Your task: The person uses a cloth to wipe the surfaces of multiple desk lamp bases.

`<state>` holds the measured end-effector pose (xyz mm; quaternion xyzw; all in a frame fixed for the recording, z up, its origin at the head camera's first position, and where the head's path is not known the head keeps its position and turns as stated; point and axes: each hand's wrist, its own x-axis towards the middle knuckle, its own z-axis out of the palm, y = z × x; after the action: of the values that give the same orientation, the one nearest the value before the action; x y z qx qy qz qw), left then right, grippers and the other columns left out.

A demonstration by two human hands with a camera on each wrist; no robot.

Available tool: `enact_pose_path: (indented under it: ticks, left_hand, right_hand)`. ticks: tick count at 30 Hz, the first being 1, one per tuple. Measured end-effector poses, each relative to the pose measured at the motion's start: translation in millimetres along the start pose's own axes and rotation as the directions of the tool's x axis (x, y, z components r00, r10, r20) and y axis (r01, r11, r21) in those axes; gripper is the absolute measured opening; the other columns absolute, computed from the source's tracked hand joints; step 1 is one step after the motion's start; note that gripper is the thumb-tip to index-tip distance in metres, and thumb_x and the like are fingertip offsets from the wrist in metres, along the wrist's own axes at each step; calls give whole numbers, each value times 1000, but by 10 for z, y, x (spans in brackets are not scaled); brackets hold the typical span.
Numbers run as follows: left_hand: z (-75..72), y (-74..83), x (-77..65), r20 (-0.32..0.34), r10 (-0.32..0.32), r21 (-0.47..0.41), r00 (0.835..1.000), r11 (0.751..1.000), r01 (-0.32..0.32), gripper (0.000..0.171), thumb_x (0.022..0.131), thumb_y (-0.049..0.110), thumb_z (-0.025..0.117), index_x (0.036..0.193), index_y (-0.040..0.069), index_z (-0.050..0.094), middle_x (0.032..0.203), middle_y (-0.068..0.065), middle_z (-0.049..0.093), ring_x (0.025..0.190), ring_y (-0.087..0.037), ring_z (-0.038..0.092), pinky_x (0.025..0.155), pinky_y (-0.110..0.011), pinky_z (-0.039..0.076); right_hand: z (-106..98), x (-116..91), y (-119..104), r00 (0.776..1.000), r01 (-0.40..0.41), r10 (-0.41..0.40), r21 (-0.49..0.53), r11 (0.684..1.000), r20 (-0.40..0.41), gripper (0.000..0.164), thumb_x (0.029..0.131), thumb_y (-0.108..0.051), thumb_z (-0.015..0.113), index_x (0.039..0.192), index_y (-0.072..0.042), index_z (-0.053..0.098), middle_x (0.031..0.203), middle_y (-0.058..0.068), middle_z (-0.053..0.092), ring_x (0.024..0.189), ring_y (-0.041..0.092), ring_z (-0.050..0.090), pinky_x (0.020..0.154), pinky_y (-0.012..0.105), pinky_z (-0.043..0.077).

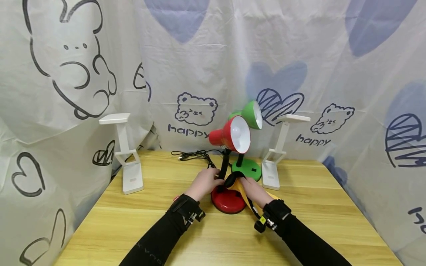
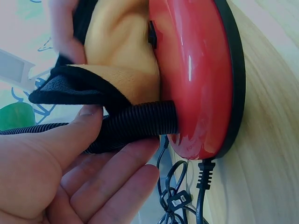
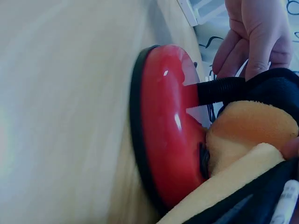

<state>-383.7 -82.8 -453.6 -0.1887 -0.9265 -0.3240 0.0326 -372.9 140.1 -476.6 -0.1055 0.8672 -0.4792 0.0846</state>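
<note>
A red desk lamp (image 1: 229, 202) stands upright near the middle of the table, its shade turned to the right. Thumb and fingers of my left hand (image 1: 203, 184) are round the lamp's black ribbed neck (image 2: 145, 118), low down by the base. A yellow-orange cloth with black edging (image 3: 252, 128) is bunched against the neck and the top of the red base. My right hand (image 1: 255, 190) holds this cloth from the right side. In the right wrist view only a little of that hand shows, at the edge.
Behind the red lamp stands a green desk lamp (image 1: 247, 169). White folding lamps stand at the left (image 1: 132, 177) and at the right (image 1: 270, 175). Black cables (image 1: 196, 154) lie coiled at the back of the wooden table (image 1: 159, 221). A printed curtain (image 1: 213, 74) hangs behind.
</note>
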Motion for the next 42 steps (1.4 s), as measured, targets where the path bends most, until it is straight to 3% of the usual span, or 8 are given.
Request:
enact_pose_path:
  ticks: [11, 17, 22, 26, 29, 33, 37, 42]
  left_hand:
    - [32, 30, 43, -8, 32, 0, 999, 999, -32, 14, 86, 32, 74, 85, 18, 70, 83, 5, 65, 75, -12, 57, 70, -29, 46]
    - [51, 52, 61, -2, 19, 21, 1000, 1000, -19, 15, 88, 31, 72, 91, 16, 71, 86, 4, 68, 75, -11, 60, 70, -29, 48]
    - [46, 60, 53, -9, -5, -1, 1000, 1000, 5, 17, 88, 31, 72, 92, 15, 71, 88, 3, 68, 78, -13, 61, 74, -31, 49]
    - [53, 40, 51, -9, -14, -7, 1000, 1000, 14, 19, 87, 34, 73, 90, 15, 70, 85, 3, 65, 75, -13, 58, 71, -31, 47]
    - [60, 17, 47, -16, -11, 7, 1000, 1000, 11, 23, 87, 36, 72, 91, 14, 70, 84, 3, 65, 73, -13, 57, 68, -30, 46]
    - [65, 10, 39, -22, 1, 5, 1000, 1000, 0, 25, 86, 38, 73, 88, 13, 68, 82, 2, 65, 72, -13, 57, 67, -30, 46]
    - [77, 12, 45, -20, -6, -3, 1000, 1000, 5, 23, 86, 38, 73, 84, 15, 67, 77, 4, 62, 70, -12, 56, 64, -28, 45]
    - [85, 14, 63, -16, -18, -14, 1000, 1000, 18, 22, 86, 36, 73, 85, 15, 67, 76, 5, 62, 70, -13, 55, 63, -27, 45]
  right_hand:
    - [20, 173, -25, 996, 51, -50, -12, 999, 77, 44, 105, -45, 28, 117, -19, 61, 114, 5, 62, 107, 19, 57, 93, 39, 39]
    - [-94, 7, 152, 984, 142, -129, -104, 984, 121, 36, 99, -50, 47, 122, -27, 62, 118, -1, 64, 111, 16, 58, 93, 38, 44]
    - [-163, -220, 231, 967, 203, -149, -275, 940, 205, 63, 91, -43, 64, 145, -18, 45, 75, -2, 61, 61, 8, 53, 60, 24, 43]
    - [-186, -402, 207, 951, 243, -145, -371, 896, 272, 63, 97, -30, 56, 151, -12, 31, 118, 21, 64, 38, 6, 30, 42, 21, 31]
    - [-227, -507, 169, 943, 213, -115, -299, 930, 314, 42, 100, -24, 51, 139, -8, 52, 150, 25, 37, 41, 16, 28, 43, 27, 31]
    - [-401, -651, 163, 966, -75, 52, 86, 993, 252, 40, 98, -29, 55, 128, -3, 57, 139, 21, 49, 83, 23, 57, 76, 37, 49]
    - [-703, -784, 223, 973, -211, 119, 564, 799, 196, 41, 99, -34, 53, 128, -6, 48, 119, 8, 62, 107, 22, 61, 92, 39, 49]
    - [-1117, -949, 364, 954, -134, -191, 901, 413, 230, 37, 108, -29, 26, 122, -8, 53, 114, 6, 68, 104, 20, 66, 90, 33, 52]
